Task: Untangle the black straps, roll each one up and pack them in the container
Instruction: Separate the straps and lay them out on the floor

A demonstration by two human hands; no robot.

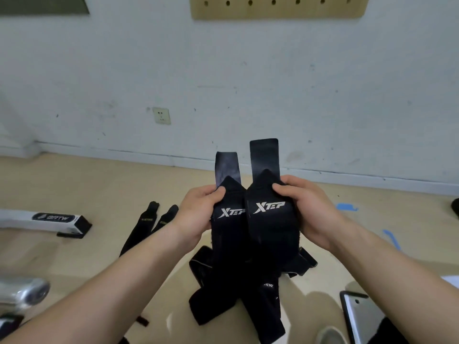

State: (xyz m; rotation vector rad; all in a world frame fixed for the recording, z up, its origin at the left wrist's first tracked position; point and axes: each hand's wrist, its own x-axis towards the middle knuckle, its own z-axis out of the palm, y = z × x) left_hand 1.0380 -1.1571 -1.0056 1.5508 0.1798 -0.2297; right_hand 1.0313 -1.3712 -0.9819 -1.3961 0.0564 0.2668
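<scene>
over mid floor point(87, 189), short of its far edge | left hand point(198, 214) fingers curled round left strap point(231, 234); right hand point(308, 212) fingers curled round right strap point(273, 229) | tails hang into tangled pile point(218, 301) | step: untangling | next: likely pull tails free, then roll

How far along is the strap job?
Early. Done: two straps lie apart on the floor at left, unrolled. In hand: the left hand grips the left XTEP strap, the right hand the right XTEP strap, side by side. Left: the pile of straps below; nothing rolled or packed is visible.
</scene>
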